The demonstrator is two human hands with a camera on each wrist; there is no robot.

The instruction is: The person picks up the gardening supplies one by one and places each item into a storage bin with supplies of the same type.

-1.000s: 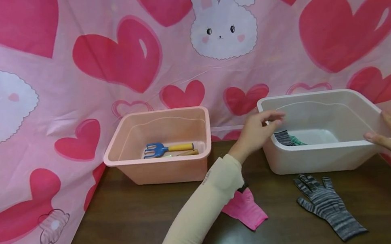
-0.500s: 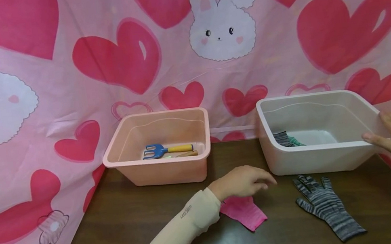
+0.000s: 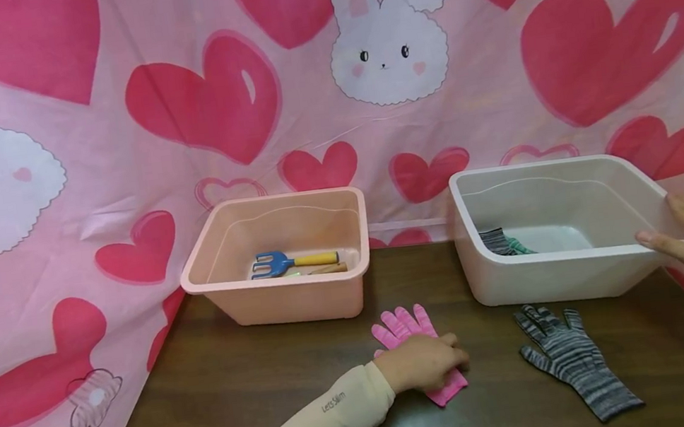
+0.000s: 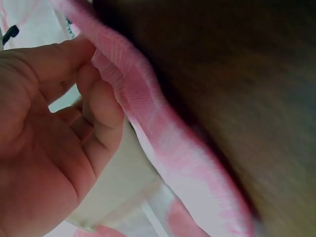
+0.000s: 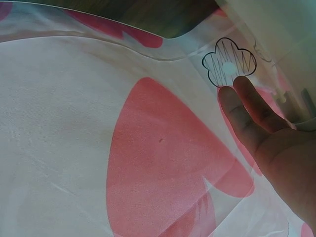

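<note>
Covering the pink glove's (image 3: 411,347) cuff, left hand (image 3: 423,362) grips it.

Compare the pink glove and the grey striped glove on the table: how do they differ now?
The pink glove is plain pink; the grey striped glove has dark and light bands. The left hand grips the pink glove's cuff; nothing touches the grey striped glove. Both lie flat on the table, fingers toward the tubs.

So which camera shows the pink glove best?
The head view: the pink glove lies on the table, its cuff under the left hand. The left wrist view shows only its edge, close and blurred. The right wrist view shows none.
</note>
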